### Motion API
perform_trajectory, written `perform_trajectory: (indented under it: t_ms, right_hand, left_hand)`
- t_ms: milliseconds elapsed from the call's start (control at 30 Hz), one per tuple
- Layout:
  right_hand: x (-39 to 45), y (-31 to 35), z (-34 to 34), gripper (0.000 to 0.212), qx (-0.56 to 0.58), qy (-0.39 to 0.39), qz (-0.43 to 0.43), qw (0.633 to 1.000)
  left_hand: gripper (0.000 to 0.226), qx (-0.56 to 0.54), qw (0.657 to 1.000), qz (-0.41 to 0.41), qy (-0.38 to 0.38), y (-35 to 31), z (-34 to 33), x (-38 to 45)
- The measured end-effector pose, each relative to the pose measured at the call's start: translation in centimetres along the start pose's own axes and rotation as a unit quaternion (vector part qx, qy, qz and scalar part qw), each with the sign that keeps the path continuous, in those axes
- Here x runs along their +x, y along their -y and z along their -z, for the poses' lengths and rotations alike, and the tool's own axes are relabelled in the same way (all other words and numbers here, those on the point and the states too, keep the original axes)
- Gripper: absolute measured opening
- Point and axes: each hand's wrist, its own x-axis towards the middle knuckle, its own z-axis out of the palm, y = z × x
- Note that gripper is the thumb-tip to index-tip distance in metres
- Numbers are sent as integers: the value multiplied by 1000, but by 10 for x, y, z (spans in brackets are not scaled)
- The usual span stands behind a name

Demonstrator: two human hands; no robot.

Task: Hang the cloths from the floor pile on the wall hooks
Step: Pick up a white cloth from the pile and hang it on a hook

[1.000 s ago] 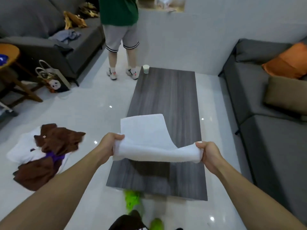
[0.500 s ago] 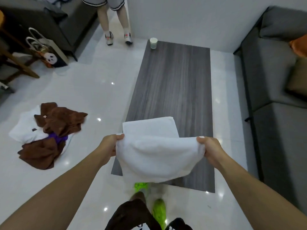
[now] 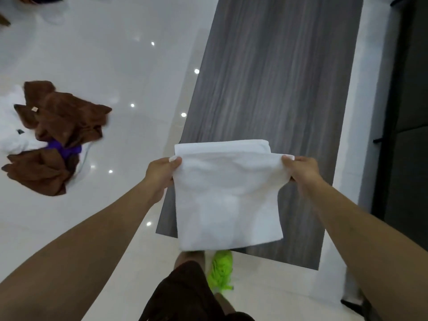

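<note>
You are holding white cloth (image 3: 228, 200) over near edge of grey table (image 3: 273, 84), folded, top edge running left-right, rest hanging down. Left hand (image 3: 161, 173) and right hand (image 3: 302, 171) pinching upper corners. Floor pile (image 3: 49, 137) lying well to left.

White cloth (image 3: 228, 200), folded, hanging

White cloth (image 3: 228, 200) pinched at its top corners between left hand (image 3: 159, 173) and right hand (image 3: 302, 170), above grey table (image 3: 278, 77).
</note>
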Motion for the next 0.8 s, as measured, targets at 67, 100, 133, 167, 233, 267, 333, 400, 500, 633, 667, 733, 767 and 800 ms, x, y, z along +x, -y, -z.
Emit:
perform_trajectory:
  t_ms: [67,100,133,167,233,267,333,400,500,633,667,733,767,800]
  right_hand:
    - [21,-1,-16,27,0,-7,-5,1000]
    - [30,-3,-23,30,-1,-8,-6,1000]
    - [38,-4,-29,34,-6,-11,-6,1000]
    - [47,-6,-35,39,-13,-13,-8,1000]
    - [62,-8,-43,44,-34,-19,-13,999]
    - [69,-10,-47,40,-45,-25,-13,999]
    - [76,-13,-52,28,-71,-44,-2,996]
    - [81,-19,-54,20,-104,-72,6,992]
    - [81,-37,-53,17,-155,-78,-5,985]
    - [74,-64,-47,25,-190,-49,-39,980]
    - [71,-70,-44,26,-192,-43,-48,979]
    - [66,-87,-38,28,-204,-33,-63,976]
    - [62,-95,-35,28,-219,-26,-66,973]
    - [59,-104,-31,29,-236,-21,-66,969]
  left_hand:
    - [27,3,1000,8,-7,3,-3,24]
    - [26,2,1000,12,-13,3,-4,35]
    - [24,2,1000,16,-19,3,-4,45]
    - [23,3,1000,19,-23,2,-6,54]
    - [23,8,999,17,-29,0,-9,70]
    - [21,11,999,13,-34,-1,-11,78]
    - [15,25,999,4,-47,-3,-14,89]
    - [17,58,997,-2,-56,-1,-15,99]
    - [32,91,995,6,-45,6,-12,106]
    - [27,127,991,34,-19,29,-9,104]
    - [19,136,990,37,-15,36,-8,103]
    - [17,150,987,46,-12,51,-4,100]
    - [21,151,987,53,-11,59,-1,97]
    - [25,150,987,61,-9,68,1,95]
